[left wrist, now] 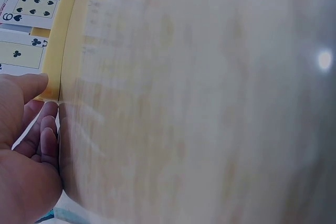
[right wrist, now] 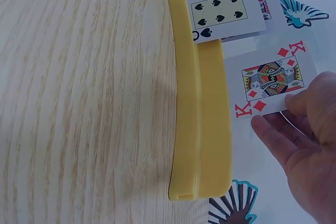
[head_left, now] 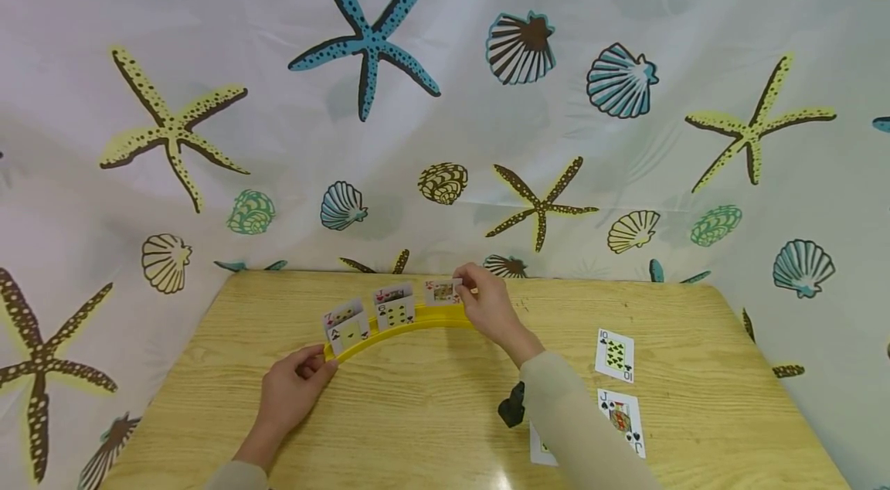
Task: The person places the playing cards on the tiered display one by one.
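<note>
A curved yellow card holder (head_left: pixel 417 319) stands on the table, with playing cards upright in two rows. My left hand (head_left: pixel 295 386) grips its left end, the thumb (left wrist: pixel 37 85) on the front face. My right hand (head_left: pixel 490 304) pinches the king of diamonds (right wrist: pixel 273 80) by its right edge, at the back row of the holder. To the left of that card stand the six of spades (right wrist: pixel 220 14) in front and a red jack (right wrist: pixel 268 3) behind it. Near my left hand are the ace of clubs (head_left: pixel 350 334) and a red seven (head_left: pixel 342 311) behind it.
On the table at right lie the ten of clubs (head_left: pixel 615 355) and the jack of spades (head_left: pixel 620 420). Another card (head_left: pixel 541 450) is mostly hidden under my right sleeve. A small black object (head_left: pixel 511 406) shows beside that sleeve. A shell-patterned curtain (head_left: pixel 445 127) hangs behind the table.
</note>
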### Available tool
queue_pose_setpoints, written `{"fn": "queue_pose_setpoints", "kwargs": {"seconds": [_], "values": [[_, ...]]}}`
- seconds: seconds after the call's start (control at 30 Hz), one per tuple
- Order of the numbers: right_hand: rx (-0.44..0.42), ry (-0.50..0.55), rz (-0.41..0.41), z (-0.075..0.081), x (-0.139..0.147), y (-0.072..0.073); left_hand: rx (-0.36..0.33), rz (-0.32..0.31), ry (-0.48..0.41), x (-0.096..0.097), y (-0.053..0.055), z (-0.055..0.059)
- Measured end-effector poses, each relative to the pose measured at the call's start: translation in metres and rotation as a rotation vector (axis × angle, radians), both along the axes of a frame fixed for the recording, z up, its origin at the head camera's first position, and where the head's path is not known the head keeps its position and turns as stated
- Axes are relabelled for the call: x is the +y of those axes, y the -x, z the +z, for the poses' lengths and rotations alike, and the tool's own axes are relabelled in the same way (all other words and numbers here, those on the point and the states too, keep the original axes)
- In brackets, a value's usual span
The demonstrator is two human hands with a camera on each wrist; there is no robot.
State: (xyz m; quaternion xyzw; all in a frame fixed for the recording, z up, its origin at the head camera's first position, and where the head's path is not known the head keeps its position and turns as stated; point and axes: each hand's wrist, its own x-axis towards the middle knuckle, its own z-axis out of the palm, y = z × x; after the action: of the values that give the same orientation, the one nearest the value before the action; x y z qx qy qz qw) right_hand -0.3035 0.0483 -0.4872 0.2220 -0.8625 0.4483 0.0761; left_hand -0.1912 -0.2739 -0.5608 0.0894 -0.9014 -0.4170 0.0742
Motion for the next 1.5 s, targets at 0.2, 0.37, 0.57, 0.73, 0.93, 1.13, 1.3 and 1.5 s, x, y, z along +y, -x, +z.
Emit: {"fn": "queue_pose_setpoints", "kwargs": {"seconds": [0.2,0.37,0.57,0.73,0.93,1.13,1.3,1.5], "values": [[0.0,0.005,0.004,-0.001,-0.002,0.002,-0.006,0.002,0.006,0.001,0.0,0.001],[0.002,-0.001,0.005,-0.001,-0.002,0.002,0.0,0.001,0.007,0.001,0.0,0.002],[-0.01,-0.008,0.008,-0.002,-0.001,0.003,-0.005,-0.002,0.002,0.001,0.0,0.001],[-0.03,-0.008,0.004,-0.005,0.0,0.003,-0.013,0.002,0.004,0.001,-0.001,0.002],[-0.035,0.001,-0.002,-0.01,0.001,0.003,-0.008,0.001,0.002,0.001,-0.001,0.002],[-0.04,0.005,0.0,-0.01,0.0,0.002,-0.002,0.003,0.009,0.001,-0.001,0.001],[-0.052,-0.001,-0.006,-0.009,0.0,0.002,-0.004,0.003,0.009,0.0,-0.001,0.0],[-0.065,0.003,-0.016,-0.009,-0.001,0.001,-0.003,0.001,0.009,0.001,-0.001,0.001]]}}
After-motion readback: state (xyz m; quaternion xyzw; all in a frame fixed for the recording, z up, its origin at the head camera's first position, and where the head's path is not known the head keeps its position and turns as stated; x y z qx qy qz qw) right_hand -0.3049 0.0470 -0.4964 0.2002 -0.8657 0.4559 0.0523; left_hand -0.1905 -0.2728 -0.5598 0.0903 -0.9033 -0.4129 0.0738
